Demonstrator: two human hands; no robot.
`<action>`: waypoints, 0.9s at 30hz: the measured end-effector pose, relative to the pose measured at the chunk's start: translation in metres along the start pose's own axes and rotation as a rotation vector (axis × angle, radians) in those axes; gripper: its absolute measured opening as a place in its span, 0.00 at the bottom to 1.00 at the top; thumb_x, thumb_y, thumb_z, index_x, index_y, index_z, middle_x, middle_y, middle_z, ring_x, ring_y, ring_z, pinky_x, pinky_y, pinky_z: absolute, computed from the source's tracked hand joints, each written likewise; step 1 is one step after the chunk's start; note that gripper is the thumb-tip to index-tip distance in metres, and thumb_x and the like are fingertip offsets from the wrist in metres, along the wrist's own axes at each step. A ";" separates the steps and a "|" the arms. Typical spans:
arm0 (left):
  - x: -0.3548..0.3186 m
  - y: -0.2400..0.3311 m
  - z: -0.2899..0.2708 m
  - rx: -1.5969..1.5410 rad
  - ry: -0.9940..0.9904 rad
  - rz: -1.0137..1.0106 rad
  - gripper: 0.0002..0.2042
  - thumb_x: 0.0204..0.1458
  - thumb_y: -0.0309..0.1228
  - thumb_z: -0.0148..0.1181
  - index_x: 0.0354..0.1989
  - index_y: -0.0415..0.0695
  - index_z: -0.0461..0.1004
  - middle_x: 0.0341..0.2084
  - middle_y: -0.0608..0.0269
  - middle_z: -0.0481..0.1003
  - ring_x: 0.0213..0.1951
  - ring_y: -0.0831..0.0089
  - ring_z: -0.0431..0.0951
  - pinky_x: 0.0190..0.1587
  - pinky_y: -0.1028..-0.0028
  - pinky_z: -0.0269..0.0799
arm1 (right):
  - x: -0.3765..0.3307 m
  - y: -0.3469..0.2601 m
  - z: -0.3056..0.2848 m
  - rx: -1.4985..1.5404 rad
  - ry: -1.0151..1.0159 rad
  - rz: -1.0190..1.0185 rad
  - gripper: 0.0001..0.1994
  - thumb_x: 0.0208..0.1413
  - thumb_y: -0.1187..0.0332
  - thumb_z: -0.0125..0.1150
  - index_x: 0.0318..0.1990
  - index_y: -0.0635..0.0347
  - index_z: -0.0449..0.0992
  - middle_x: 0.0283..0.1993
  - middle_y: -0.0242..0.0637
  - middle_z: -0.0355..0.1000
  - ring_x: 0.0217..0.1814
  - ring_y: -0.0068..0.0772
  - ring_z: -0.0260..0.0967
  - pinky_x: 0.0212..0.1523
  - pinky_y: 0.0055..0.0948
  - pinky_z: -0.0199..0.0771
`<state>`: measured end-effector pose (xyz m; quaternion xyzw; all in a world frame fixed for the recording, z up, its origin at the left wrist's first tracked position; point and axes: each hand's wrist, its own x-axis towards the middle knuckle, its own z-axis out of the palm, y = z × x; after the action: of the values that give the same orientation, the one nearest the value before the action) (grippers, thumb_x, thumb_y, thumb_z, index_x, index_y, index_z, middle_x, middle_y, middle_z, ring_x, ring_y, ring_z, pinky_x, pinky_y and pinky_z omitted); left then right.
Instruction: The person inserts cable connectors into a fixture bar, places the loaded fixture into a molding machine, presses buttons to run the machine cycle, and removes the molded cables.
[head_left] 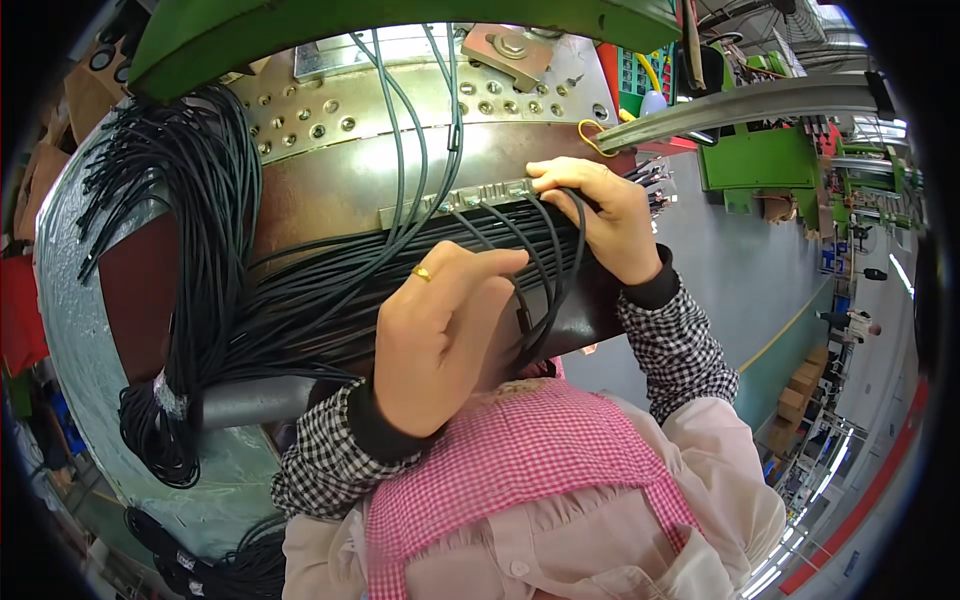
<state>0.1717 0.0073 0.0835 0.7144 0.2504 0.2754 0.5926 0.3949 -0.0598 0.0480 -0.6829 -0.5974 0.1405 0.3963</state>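
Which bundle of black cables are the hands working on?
The bundle of black cables running across the brown metal panel, under the left hand and right hand. The other bundle hangs looped at the panel's left, untouched.

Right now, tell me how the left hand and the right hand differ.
The left hand wears a gold ring; no ring shows on the right hand. The left hand pinches black cables low, near the apron; the right hand grips farther up, fingertips on the metal connector strip. Both handle the same cable bundle and have checked sleeves.
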 end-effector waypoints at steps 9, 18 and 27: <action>0.002 -0.005 -0.002 -0.015 -0.019 -0.018 0.09 0.58 0.25 0.51 0.42 0.36 0.77 0.26 0.63 0.72 0.29 0.77 0.71 0.35 0.79 0.67 | 0.004 0.013 0.003 -0.132 -0.026 -0.234 0.08 0.45 0.78 0.63 0.35 0.57 0.78 0.36 0.30 0.77 0.37 0.33 0.73 0.40 0.28 0.71; -0.003 0.003 -0.014 0.048 -0.068 0.034 0.08 0.56 0.23 0.52 0.41 0.37 0.77 0.27 0.62 0.72 0.30 0.76 0.72 0.36 0.78 0.66 | 0.031 0.017 -0.018 0.205 -0.347 -0.059 0.15 0.49 0.80 0.55 0.46 0.60 0.77 0.43 0.37 0.76 0.47 0.30 0.72 0.51 0.28 0.69; 0.097 -0.052 -0.051 -0.292 0.228 -0.240 0.20 0.60 0.36 0.52 0.55 0.35 0.63 0.45 0.54 0.72 0.47 0.65 0.73 0.51 0.71 0.69 | 0.223 0.109 0.032 -0.873 0.058 -0.326 0.13 0.64 0.64 0.48 0.46 0.64 0.71 0.32 0.31 0.73 0.26 0.22 0.67 0.29 0.24 0.70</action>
<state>0.2048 0.1187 0.0489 0.5504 0.3564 0.3152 0.6860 0.5053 0.1622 0.0133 -0.6866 -0.6888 -0.2074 0.1052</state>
